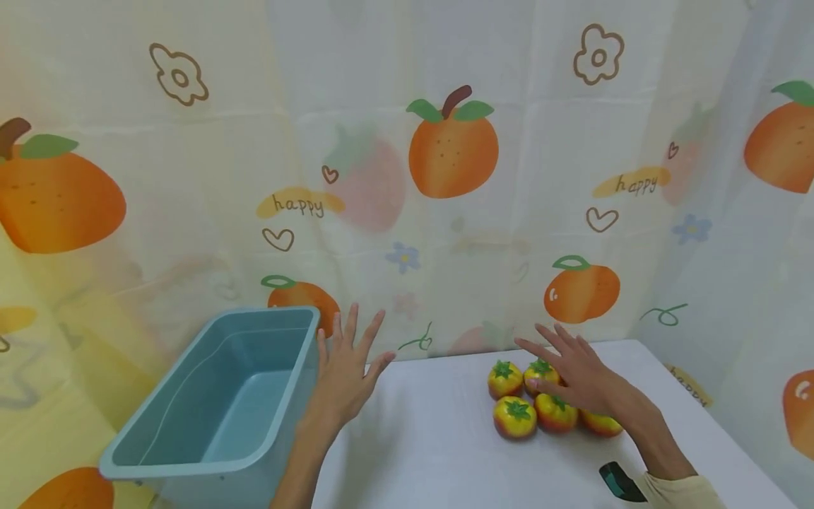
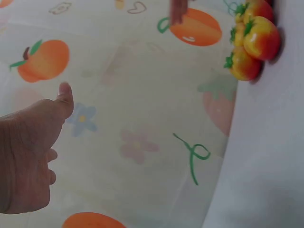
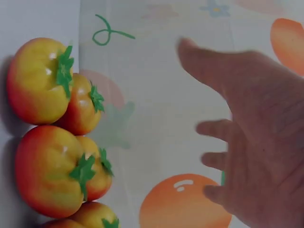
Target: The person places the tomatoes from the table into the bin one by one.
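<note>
Both hands free and well apart, neither gripping anything. Left hand (image 1: 346,382): fingers spread, palm side over the table, just right of the blue plastic tub (image 1: 261,350); can't tell if it touches the rim. No contents visible inside the tub. Right hand (image 1: 581,375): fingers extended, hovering by the red-yellow tomatoes (image 1: 515,417), which sit clustered on the white table (image 1: 426,438) below it and toward the left hand. At least five, green calyxes on; the hand hides part of the group in the head view, but the right wrist view shows a clear gap between its thumb and the fruit. Cartoon-orange curtain (image 1: 369,85) hangs beyond both hands. My read: pre-grasp stage, no fruit picked up. A pick from here calls for lowering the right hand, curling fingers round one tomato, and not nudging its touching neighbours, since round fruit could roll.
</note>
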### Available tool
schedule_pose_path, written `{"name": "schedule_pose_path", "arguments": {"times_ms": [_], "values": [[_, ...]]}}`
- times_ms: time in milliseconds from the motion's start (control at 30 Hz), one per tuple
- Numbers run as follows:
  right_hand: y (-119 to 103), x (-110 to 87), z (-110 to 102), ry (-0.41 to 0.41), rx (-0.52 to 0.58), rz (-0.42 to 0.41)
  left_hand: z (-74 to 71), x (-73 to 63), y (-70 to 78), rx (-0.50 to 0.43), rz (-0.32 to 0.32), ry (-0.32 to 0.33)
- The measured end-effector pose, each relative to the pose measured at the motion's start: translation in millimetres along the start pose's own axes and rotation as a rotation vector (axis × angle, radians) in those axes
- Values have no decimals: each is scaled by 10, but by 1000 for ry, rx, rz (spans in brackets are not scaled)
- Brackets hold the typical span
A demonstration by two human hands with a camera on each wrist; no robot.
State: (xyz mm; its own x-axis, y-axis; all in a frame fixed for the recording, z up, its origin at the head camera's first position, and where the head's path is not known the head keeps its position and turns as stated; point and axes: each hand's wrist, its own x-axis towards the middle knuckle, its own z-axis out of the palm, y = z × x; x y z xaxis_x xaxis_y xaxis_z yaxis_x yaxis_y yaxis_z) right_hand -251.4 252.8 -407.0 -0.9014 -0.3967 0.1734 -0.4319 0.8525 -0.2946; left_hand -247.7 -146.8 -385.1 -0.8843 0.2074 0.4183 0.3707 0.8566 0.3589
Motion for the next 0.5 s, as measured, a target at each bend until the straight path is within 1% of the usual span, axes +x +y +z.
{"name": "schedule_pose_path", "arguments": {"times_ms": [167, 267, 367, 500], "values": [[16, -134, 104, -71, 54, -19, -167, -81, 23, -13, 6, 24], [19, -208, 154, -68, 61, -28, -250, -147, 7, -6, -4, 22], [20, -280, 198, -57, 63, -36, -328, -229, -33, 11, -19, -2], [27, -351, 276, -88, 78, -32, -439, -369, -105, 10, -24, -44]]}}
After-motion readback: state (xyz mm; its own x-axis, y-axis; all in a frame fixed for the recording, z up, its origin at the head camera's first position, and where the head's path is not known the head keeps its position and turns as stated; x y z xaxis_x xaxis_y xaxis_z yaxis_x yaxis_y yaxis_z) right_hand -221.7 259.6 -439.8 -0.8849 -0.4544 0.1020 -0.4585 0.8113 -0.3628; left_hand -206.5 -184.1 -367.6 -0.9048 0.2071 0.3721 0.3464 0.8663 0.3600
